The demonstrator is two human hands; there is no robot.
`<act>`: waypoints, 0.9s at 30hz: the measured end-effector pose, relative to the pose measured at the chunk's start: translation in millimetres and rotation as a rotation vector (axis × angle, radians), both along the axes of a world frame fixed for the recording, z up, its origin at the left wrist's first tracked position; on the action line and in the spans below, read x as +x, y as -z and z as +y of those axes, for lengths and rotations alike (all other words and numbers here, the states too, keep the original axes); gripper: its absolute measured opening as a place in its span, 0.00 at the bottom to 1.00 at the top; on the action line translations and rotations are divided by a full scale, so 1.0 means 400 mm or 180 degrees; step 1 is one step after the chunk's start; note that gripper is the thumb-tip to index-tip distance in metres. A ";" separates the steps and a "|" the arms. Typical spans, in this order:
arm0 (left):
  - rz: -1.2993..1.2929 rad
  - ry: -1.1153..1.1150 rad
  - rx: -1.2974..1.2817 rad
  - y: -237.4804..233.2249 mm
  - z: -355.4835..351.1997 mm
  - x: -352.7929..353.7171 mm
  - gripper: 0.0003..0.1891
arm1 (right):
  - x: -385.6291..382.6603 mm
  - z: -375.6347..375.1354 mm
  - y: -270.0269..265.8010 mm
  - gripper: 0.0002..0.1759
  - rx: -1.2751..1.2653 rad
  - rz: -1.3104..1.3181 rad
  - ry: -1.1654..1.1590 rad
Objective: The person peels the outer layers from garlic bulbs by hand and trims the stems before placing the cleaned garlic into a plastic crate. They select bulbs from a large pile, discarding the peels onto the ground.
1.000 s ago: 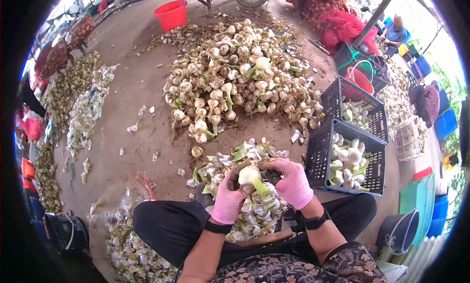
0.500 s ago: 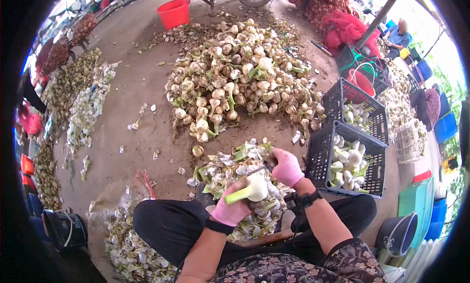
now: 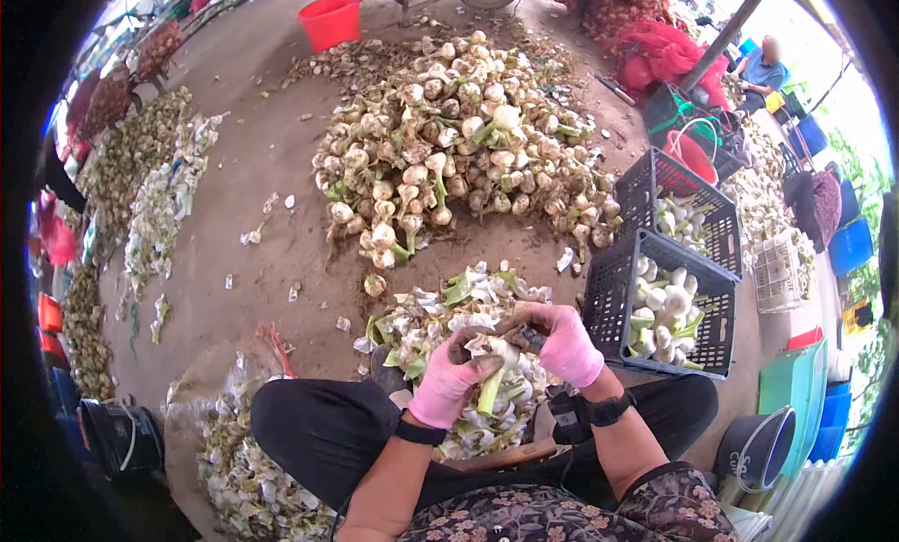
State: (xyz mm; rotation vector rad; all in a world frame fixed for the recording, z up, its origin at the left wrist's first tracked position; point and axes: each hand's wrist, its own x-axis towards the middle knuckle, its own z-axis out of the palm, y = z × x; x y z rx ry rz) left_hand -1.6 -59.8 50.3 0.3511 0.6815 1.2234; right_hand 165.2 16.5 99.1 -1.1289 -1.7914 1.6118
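Note:
My left hand (image 3: pixel 448 381), in a pink glove with soiled fingertips, is closed round a garlic bulb (image 3: pixel 506 350). Its cut green stem (image 3: pixel 489 392) points down towards me, and loose papery skin shows at the bulb. My right hand (image 3: pixel 569 345), gloved the same way, is closed at the bulb's right side. A small dark knife (image 3: pixel 533 340) shows in its fingers, mostly hidden by them. Below both hands, peeled skins and leaf scraps (image 3: pixel 421 322) lie heaped between my legs.
A large heap of untrimmed garlic (image 3: pixel 459 148) lies ahead. At right stand black crates (image 3: pixel 613 303) with trimmed white bulbs, a red bucket (image 3: pixel 690 158) and a dark bucket (image 3: pixel 757 448). Another red bucket (image 3: pixel 331 22) is at the back. A person (image 3: pixel 763 74) sits far right.
My right hand has come down to the bulb. The bulb has turned: its stem pointed left before and now points down, and loose skin shows at it.

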 end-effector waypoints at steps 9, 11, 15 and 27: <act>0.0404 0.0382 0.0338 -0.006 -0.014 -0.008 0.22 | 0.007 0.043 0.179 0.13 0.1716 -0.1578 0.0058; 0.0397 0.0108 0.0192 -0.014 -0.012 -0.007 0.21 | 0.014 0.039 0.165 0.14 0.1352 -0.1255 0.0082; 0.0775 -0.0046 0.0161 -0.008 0.005 -0.001 0.23 | 0.024 0.032 0.089 0.19 0.0404 -0.0281 0.0115; 0.1978 -0.0412 0.0255 0.006 0.016 0.003 0.34 | 0.037 0.019 0.194 0.24 -0.0342 0.0034 0.0471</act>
